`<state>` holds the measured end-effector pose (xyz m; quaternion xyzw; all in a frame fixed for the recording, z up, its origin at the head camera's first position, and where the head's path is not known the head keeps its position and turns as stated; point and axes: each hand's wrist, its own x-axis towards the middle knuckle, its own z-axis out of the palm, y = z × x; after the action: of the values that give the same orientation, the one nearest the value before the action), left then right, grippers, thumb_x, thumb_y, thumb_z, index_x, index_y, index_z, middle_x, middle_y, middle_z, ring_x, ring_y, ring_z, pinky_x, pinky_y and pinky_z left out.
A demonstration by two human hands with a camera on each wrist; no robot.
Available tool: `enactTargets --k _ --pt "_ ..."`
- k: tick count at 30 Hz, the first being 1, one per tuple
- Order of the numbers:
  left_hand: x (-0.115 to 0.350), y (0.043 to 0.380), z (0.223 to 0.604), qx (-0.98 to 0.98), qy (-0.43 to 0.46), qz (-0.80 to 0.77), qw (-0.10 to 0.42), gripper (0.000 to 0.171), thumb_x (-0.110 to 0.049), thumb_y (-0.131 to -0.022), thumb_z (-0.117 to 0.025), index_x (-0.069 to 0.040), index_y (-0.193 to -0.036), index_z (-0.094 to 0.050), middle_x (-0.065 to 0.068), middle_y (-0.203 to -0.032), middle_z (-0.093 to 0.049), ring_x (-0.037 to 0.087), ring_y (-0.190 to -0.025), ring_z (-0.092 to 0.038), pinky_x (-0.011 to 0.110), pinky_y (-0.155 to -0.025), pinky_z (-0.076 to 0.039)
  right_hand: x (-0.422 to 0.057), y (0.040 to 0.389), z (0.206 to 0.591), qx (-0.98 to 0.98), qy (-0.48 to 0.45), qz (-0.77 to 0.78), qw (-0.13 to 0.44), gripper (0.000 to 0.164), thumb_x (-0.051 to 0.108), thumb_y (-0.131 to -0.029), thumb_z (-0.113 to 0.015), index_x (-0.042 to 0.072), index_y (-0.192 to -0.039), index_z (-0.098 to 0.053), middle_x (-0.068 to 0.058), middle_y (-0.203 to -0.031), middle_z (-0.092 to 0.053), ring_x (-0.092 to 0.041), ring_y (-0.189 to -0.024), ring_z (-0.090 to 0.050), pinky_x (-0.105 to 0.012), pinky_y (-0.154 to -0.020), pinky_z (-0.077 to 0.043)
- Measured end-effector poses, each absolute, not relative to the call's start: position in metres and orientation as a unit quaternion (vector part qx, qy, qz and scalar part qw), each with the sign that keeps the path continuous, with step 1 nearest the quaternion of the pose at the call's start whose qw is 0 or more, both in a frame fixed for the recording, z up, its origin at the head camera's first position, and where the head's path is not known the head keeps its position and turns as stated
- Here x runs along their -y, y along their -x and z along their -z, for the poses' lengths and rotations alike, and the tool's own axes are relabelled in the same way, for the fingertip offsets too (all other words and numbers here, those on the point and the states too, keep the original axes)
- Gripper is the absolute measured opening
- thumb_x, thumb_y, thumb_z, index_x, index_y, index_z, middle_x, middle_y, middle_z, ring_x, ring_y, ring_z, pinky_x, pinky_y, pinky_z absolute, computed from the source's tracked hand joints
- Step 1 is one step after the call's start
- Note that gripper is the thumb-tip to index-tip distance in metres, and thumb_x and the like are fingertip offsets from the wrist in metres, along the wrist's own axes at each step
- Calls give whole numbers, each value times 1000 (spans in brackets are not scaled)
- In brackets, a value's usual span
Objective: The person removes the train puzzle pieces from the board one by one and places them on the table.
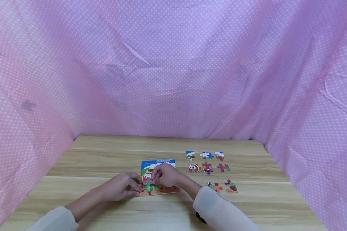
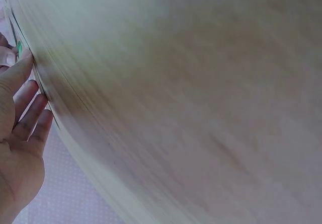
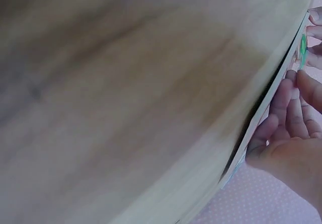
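Note:
A jigsaw board (image 1: 167, 190) with a cartoon picture lies on the table. My left hand (image 1: 120, 186) rests along its left side, the fingers fairly straight against the edge. Over the middle of the board my right hand (image 1: 167, 175) pinches a puzzle piece with a green tree (image 1: 149, 186), tilted above the lower left of the picture. In the right wrist view the green piece (image 3: 303, 48) stands on edge at the fingertips, close to the left hand's fingers. My right hand covers part of the picture.
To the right of the board, several loose puzzle pieces (image 1: 207, 167) lie in rows on the wooden table (image 1: 104, 154). A small black object (image 1: 200, 217) shows beneath the right sleeve. Pink dotted cloth (image 1: 173, 96) hangs around the table's back and sides.

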<state>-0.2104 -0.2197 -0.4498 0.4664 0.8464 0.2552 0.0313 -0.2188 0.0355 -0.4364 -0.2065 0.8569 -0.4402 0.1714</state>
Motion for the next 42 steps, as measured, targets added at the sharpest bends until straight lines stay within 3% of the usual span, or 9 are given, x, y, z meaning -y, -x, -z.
enactTargets --k 11,22,30,35,42 --pt "220 209 450 -843 -469 -262 33 9 -22 -92 -78 -21 -100 -82 -2 -119 -69 16 -109 -66 35 -92 -57 -47 219 435 -830 199 493 167 16 -10 -90 -68 5 -91 -71 -4 -84 -72 -14 -81 -69 -31 -72 -57" --pt "219 207 446 -851 -453 -260 51 10 -20 -94 -76 -20 -101 -83 -1 -120 -69 17 -112 -65 35 -94 -57 -86 216 420 -837 177 495 155 11 4 -98 -66 11 -102 -74 -2 -91 -71 -19 -87 -67 -41 -78 -57" --pt "218 205 447 -862 -435 -255 60 11 -21 -93 -77 -21 -102 -83 -4 -122 -68 17 -114 -64 37 -97 -56 -137 211 418 -844 169 490 139 12 2 -96 -67 7 -105 -73 -4 -98 -70 -21 -92 -65 -34 -81 -54" --pt "218 204 448 -867 -426 -250 64 11 -23 -93 -77 -23 -102 -83 -5 -122 -68 16 -115 -63 40 -98 -55 -171 206 420 -853 153 478 145 10 8 -96 -69 9 -106 -72 -6 -99 -69 -21 -89 -63 -31 -74 -51" --pt "217 203 450 -858 -445 -252 47 10 -24 -93 -77 -21 -101 -83 -3 -121 -69 17 -113 -65 37 -96 -56 -205 199 423 -859 158 467 139 8 5 -95 -69 4 -102 -71 -9 -92 -68 -19 -80 -61 -26 -64 -51"
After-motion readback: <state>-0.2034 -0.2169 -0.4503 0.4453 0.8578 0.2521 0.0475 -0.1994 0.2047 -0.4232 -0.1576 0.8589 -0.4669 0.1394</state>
